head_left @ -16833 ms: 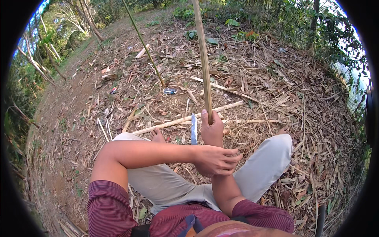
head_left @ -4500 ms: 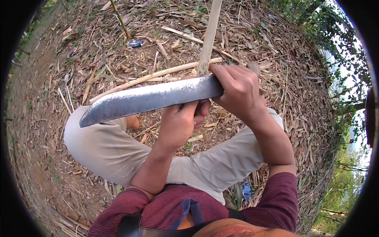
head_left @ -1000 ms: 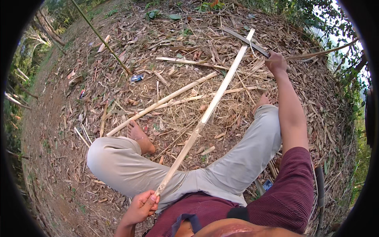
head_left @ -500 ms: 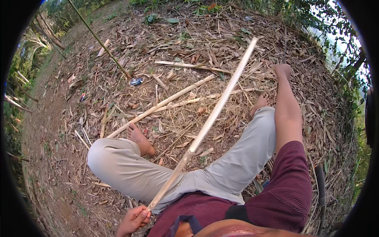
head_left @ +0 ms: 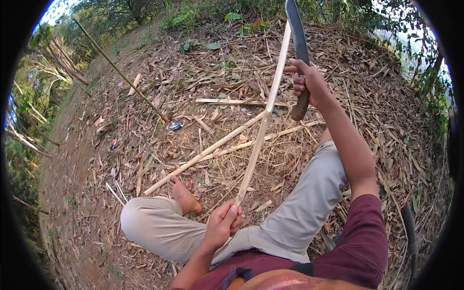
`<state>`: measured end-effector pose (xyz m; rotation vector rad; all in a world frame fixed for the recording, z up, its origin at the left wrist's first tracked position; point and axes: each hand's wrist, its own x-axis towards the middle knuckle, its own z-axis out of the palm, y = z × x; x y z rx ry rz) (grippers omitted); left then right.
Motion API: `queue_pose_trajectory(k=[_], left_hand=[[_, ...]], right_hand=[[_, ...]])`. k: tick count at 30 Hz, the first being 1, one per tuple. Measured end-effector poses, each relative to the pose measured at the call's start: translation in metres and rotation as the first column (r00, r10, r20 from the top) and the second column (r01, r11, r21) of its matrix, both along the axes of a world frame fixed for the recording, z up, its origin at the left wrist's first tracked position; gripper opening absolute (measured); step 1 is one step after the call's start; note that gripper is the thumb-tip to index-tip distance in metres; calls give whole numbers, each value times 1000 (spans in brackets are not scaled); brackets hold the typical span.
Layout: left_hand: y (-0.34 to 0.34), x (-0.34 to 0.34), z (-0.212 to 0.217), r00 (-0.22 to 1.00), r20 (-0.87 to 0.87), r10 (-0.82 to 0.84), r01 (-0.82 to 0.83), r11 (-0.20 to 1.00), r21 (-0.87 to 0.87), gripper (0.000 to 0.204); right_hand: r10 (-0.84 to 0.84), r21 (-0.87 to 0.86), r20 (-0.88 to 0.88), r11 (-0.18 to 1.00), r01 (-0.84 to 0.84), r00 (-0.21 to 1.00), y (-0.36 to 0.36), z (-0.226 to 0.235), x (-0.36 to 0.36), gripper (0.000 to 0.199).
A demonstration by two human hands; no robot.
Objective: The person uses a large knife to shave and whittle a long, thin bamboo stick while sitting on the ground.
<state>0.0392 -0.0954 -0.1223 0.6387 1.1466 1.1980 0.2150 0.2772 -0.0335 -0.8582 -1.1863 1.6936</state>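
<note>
My left hand (head_left: 224,224) is closed round the near end of a long pale bamboo strip (head_left: 258,137). From there the strip slants up and away over the ground, its far part passing close to the machete. My right hand (head_left: 309,84) grips the machete, with the index finger stretched out to the left. Its dark, slightly curved blade (head_left: 298,36) points away from me, and the brown handle butt (head_left: 300,107) hangs below my fingers. Whether the blade touches the strip I cannot tell.
A second pale bamboo piece (head_left: 208,151) lies from my left foot (head_left: 183,195) toward the middle. Thinner split strips (head_left: 232,102) rest on leaf litter and shavings. A thin green pole (head_left: 118,72) slants at the far left, near a small blue packet (head_left: 175,126).
My right hand has swung inward to the left, and the machete now shows broadside by the strip. My left hand has moved up and right with the strip, which stands steeper.
</note>
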Motion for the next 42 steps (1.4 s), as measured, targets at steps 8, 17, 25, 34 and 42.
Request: queue_pose_trajectory(k=[8, 17, 25, 34, 42], left_hand=[[102, 2, 36, 989, -11, 145, -140, 967, 212, 25], [101, -13, 21, 926, 367, 85, -173, 961, 214, 31], [71, -11, 6, 933, 339, 117, -181, 970, 163, 32], [47, -12, 6, 952, 268, 147, -186, 974, 127, 33], [37, -11, 4, 926, 362, 104, -159, 979, 127, 34]], right_hand=[[62, 248, 140, 964, -95, 988, -48, 29, -49, 54], [-452, 917, 398, 174, -359, 798, -113, -41, -58, 53], [-424, 840, 379, -216, -498, 822, -113, -38, -63, 62], [-629, 853, 495, 223, -471, 599, -26, -40, -45, 62], [-541, 849, 311, -213, -484, 782, -76, -39, -59, 57]])
